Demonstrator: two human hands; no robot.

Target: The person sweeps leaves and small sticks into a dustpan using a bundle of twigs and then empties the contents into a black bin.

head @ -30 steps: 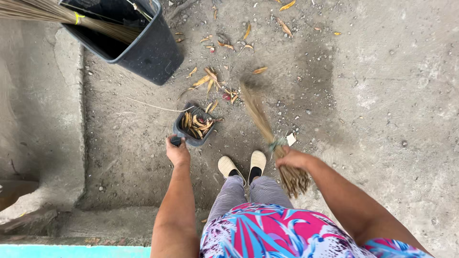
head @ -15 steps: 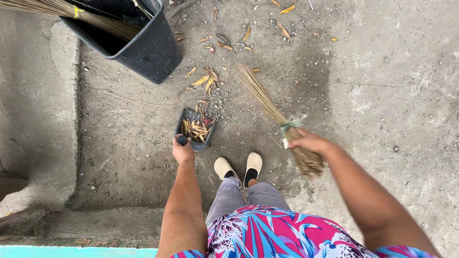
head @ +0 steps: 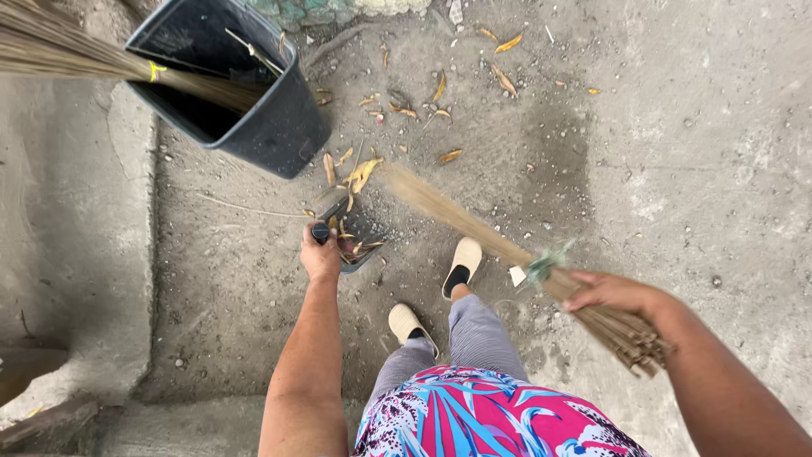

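A black bin (head: 254, 127) stands on the concrete ground (head: 677, 169), well beyond the fingers. The left hand (head: 320, 256) has its fingers curled around the handle of a dark dustpan (head: 355, 237) holding dry leaves. The right hand (head: 613, 292) has its fingers wrapped around a bundled stick broom (head: 474, 224), its blurred tip just beside the dustpan.

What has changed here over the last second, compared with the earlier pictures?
The right hand has swung the straw hand broom from beside the feet up toward the small dark dustpan, its tip now blurred just above it. One cream slipper has stepped forward. The left hand keeps its grip on the dustpan handle, and the black plastic bin stays put.
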